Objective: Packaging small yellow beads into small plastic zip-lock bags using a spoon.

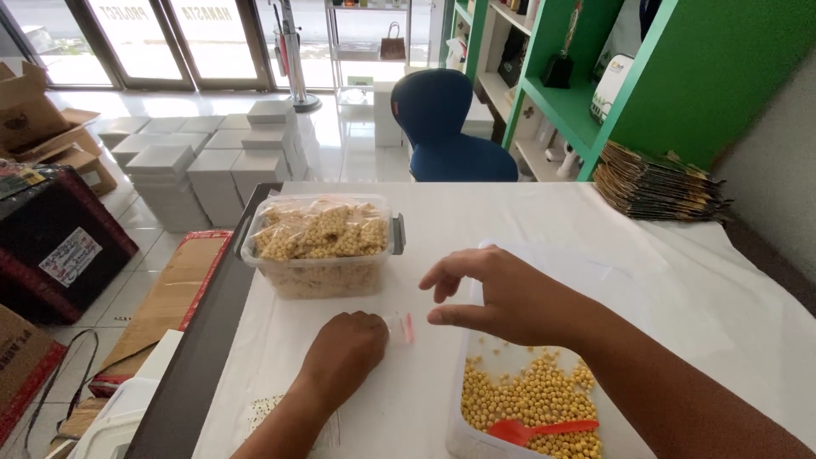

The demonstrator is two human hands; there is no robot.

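Left hand [344,347] is down on the white-covered table [544,217], fingers curled into a closed grip over one end of a small clear plastic bag [399,328] with a red strip along its edge. The bag lies flat on the cloth, just in front of the knuckles, between the two hands. Right hand [501,297] hovers above and just to the right of it, grip narrow: thumb and forefinger stand a little apart, the other fingers are spread, and nothing is held between them.

Beneath the right forearm sits an open white tub [466,438] at the near edge of the table, partly filled with round yellow soybeans [531,395]. A red plastic scoop [535,429] lies on top of the beans, handle pointing right.

Farther back, just beyond the left hand, a clear lidless container [319,276] with grey side clips holds a heap of small filled bean packets [323,228] piled above its rim.

At the far right corner of the table, a stack of brown paper pouches [659,183] leans by the green shelving [578,106]. A blue chair [450,127] stands behind the table, and stacks of white boxes [212,157] sit on the floor to the left.
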